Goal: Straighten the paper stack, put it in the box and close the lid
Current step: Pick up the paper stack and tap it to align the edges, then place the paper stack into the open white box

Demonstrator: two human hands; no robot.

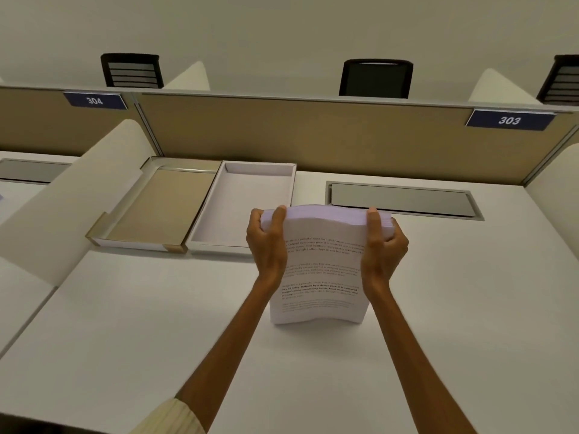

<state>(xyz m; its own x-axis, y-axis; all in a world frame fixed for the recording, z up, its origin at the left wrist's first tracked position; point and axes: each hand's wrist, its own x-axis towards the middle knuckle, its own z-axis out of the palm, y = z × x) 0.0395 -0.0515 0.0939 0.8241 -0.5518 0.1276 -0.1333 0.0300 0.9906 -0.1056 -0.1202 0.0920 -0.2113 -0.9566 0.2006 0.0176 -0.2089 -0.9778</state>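
Observation:
A thick stack of printed white paper [319,270] stands upright on its bottom edge on the white desk [156,324]. My left hand [266,242] grips its upper left side and my right hand [383,245] grips its upper right side, thumbs over the front sheet. The stack bows slightly. Behind and to the left lies the open white box [242,211], empty. Its lid [153,208], tan inside, lies upside down right beside the box on the left.
A tan partition [313,136] with signs 304 and 303 closes off the back of the desk. A grey cable hatch [401,198] sits flush behind the paper. A cream side divider [72,195] rises on the left. Black chairs stand beyond the partition.

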